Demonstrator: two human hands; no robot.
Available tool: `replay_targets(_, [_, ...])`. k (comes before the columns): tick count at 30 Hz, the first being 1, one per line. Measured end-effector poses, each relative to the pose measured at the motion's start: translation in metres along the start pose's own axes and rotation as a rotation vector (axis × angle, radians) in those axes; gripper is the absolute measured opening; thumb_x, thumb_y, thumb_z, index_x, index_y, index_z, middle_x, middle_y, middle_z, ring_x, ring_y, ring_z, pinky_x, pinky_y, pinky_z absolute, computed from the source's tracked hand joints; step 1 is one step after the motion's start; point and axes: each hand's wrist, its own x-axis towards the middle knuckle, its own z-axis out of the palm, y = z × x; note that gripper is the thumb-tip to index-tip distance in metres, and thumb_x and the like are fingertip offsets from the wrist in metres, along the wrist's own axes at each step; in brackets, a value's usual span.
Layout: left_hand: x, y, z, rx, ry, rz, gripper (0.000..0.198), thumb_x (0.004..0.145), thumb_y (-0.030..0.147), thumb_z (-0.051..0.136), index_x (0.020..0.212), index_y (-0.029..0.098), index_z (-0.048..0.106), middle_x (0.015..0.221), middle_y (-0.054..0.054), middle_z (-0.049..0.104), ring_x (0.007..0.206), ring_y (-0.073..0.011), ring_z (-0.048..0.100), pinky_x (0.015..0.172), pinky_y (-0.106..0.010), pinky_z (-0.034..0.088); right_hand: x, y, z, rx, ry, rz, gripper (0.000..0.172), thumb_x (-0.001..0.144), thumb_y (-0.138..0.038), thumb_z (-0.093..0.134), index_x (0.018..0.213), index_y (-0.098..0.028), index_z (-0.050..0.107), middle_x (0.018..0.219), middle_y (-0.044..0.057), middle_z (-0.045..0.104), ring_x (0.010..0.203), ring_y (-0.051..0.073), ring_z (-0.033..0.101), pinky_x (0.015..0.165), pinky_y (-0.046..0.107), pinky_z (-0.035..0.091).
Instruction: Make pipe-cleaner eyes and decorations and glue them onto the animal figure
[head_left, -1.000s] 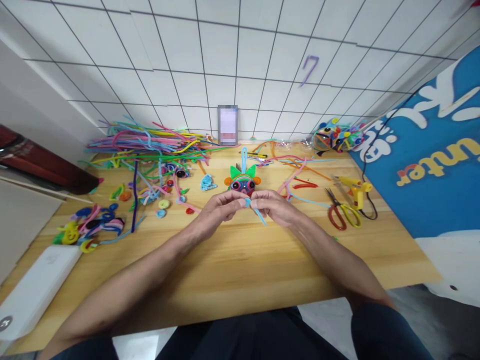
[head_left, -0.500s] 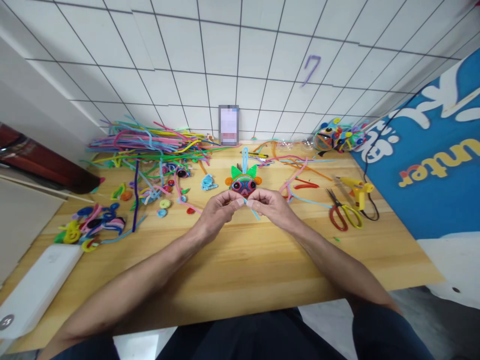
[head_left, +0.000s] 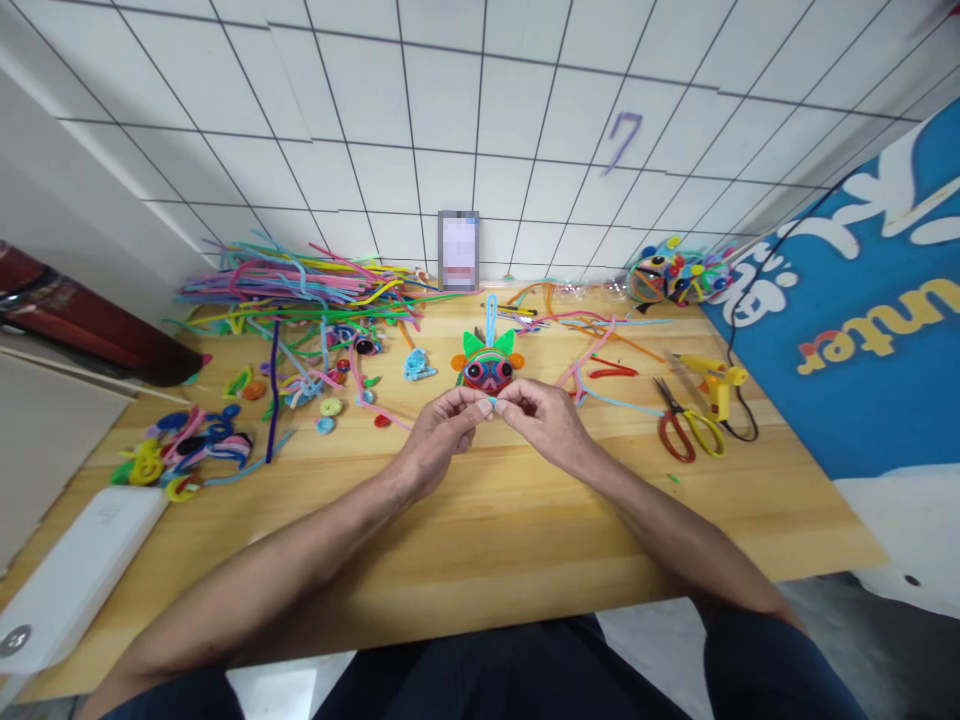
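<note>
Between my fingertips is a light blue pipe cleaner, mostly hidden by them. My left hand pinches it from the left, thumb on top. From the right, my right hand pinches it too, and the two hands nearly meet. Just beyond them lies a colourful pipe-cleaner face with dark round eyes, green pointed ears, orange side discs and a blue loop at its top. My fingers cover its lower edge. Left of it rests a coiled light blue pipe cleaner.
A heap of pipe cleaners lies at the back left, near a phone leaning on the wall. To the right are scissors and a yellow glue gun. A white power bank sits front left, by finished pieces.
The blue pipe cleaner's free end, which stuck out below my right fingers, no longer shows. My hands stay in nearly the same place.
</note>
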Motion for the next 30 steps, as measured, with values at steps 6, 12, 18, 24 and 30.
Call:
replay_targets(6, [0.011, 0.013, -0.018, 0.420, -0.171, 0.159, 0.032, 0.082, 0.048, 0.079, 0.085, 0.017, 0.072, 0.072, 0.001, 0.059, 0.064, -0.0112, 0.043, 0.060, -0.024, 0.032, 0.001, 0.001, -0.007, -0.057, -0.079, -0.014, 0.012, 0.087, -0.024, 0.064, 0.075, -0.020, 0.063, 0.063, -0.005, 0.054, 0.057, 0.010, 0.042, 0.059, 0.027, 0.033])
replay_targets(12, [0.009, 0.012, -0.018, 0.552, -0.116, 0.251, 0.027, 0.088, 0.043, 0.070, 0.083, 0.017, 0.066, 0.073, 0.001, 0.057, 0.067, -0.0133, 0.045, 0.064, -0.025, 0.035, 0.003, 0.003, -0.010, -0.079, -0.078, -0.063, 0.019, 0.090, -0.035, 0.072, 0.077, -0.020, 0.070, 0.068, -0.002, 0.058, 0.062, 0.011, 0.047, 0.061, 0.028, 0.034])
replay_targets(18, [0.005, -0.002, -0.010, 0.278, -0.044, 0.130, 0.041, 0.082, 0.056, 0.076, 0.084, 0.018, 0.061, 0.062, 0.007, 0.041, 0.055, -0.0096, 0.031, 0.052, -0.023, 0.026, 0.003, 0.006, 0.000, 0.088, -0.040, 0.093, 0.036, 0.083, -0.055, 0.077, 0.078, -0.019, 0.073, 0.062, -0.003, 0.060, 0.055, 0.010, 0.044, 0.053, 0.026, 0.032])
replay_targets(24, [0.004, -0.015, -0.005, 0.082, 0.018, 0.077, 0.046, 0.078, 0.059, 0.079, 0.086, 0.018, 0.061, 0.058, 0.009, 0.038, 0.050, -0.0074, 0.026, 0.049, -0.022, 0.022, 0.001, 0.010, 0.008, 0.152, 0.000, 0.146, 0.033, 0.082, -0.052, 0.076, 0.080, -0.019, 0.072, 0.071, 0.000, 0.070, 0.060, 0.012, 0.055, 0.057, 0.025, 0.042])
replay_targets(30, [0.015, -0.005, -0.018, 0.467, -0.099, 0.270, 0.037, 0.081, 0.053, 0.079, 0.084, 0.017, 0.072, 0.072, 0.000, 0.062, 0.065, -0.0127, 0.049, 0.061, -0.025, 0.039, 0.001, 0.007, -0.003, -0.200, 0.017, -0.099, 0.010, 0.084, -0.019, 0.067, 0.074, -0.020, 0.067, 0.064, -0.002, 0.063, 0.058, 0.011, 0.051, 0.058, 0.025, 0.038])
